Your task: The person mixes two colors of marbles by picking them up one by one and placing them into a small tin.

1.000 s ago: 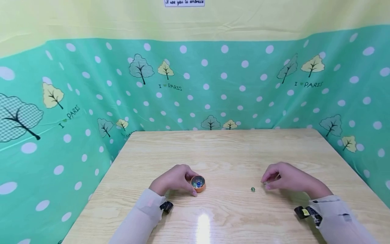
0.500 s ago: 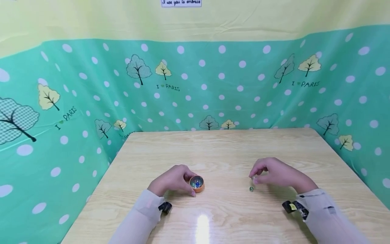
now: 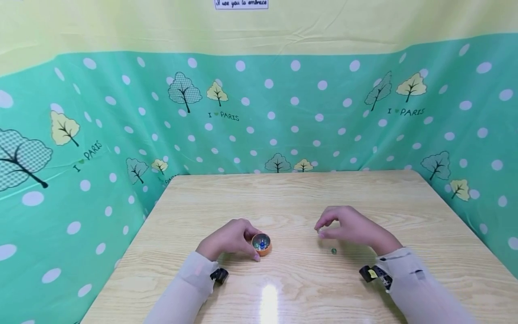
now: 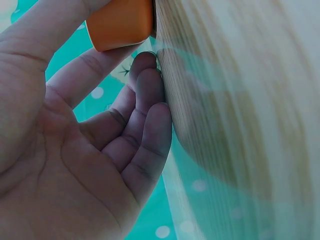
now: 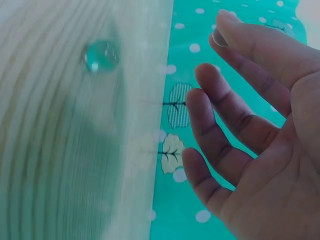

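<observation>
My left hand [image 3: 232,238] holds a small orange cup [image 3: 265,253] between thumb and index finger. The cup stands on the table, and several marbles [image 3: 262,245], one of them deep blue, lie inside it. In the left wrist view the cup's orange side [image 4: 122,25] shows at the top, while the other fingers curl loosely below. To the right, my right hand [image 3: 350,228] pinches a clear glass marble [image 5: 219,39] between thumb and index finger, above the tabletop. A green glass marble [image 3: 333,251] lies on the table below that hand, apart from it.
The light wooden table [image 3: 299,193] stretches to a green dotted curtain [image 3: 279,112] at the back and sides. A bright light reflection [image 3: 269,301] lies near the front. Both wrists carry small black cameras [image 3: 220,276].
My right hand has lifted the clear marble and moved left, past the green marble toward the cup. The left hand and the cup have stayed in place.
</observation>
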A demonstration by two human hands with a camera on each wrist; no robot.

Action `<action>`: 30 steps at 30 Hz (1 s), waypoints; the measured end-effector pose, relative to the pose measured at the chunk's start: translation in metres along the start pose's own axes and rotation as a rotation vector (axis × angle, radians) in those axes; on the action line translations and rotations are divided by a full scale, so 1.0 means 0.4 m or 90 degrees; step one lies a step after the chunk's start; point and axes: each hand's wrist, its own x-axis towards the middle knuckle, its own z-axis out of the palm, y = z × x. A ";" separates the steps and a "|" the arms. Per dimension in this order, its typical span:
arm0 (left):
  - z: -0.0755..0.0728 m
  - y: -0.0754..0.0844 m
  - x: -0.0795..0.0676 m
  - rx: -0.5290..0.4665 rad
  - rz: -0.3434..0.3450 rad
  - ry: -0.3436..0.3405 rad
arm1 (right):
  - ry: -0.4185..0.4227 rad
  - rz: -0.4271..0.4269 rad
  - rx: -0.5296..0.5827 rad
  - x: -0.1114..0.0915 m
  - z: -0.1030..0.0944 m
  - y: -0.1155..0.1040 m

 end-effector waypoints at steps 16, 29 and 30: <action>0.000 -0.001 0.001 -0.016 0.011 0.003 | 0.014 -0.033 0.023 0.055 0.039 -0.042; 0.000 0.001 0.000 -0.028 -0.007 0.000 | 0.001 -0.035 0.045 0.095 0.056 -0.097; -0.001 0.002 0.000 -0.028 -0.008 0.001 | 0.001 -0.036 0.044 0.099 0.059 -0.099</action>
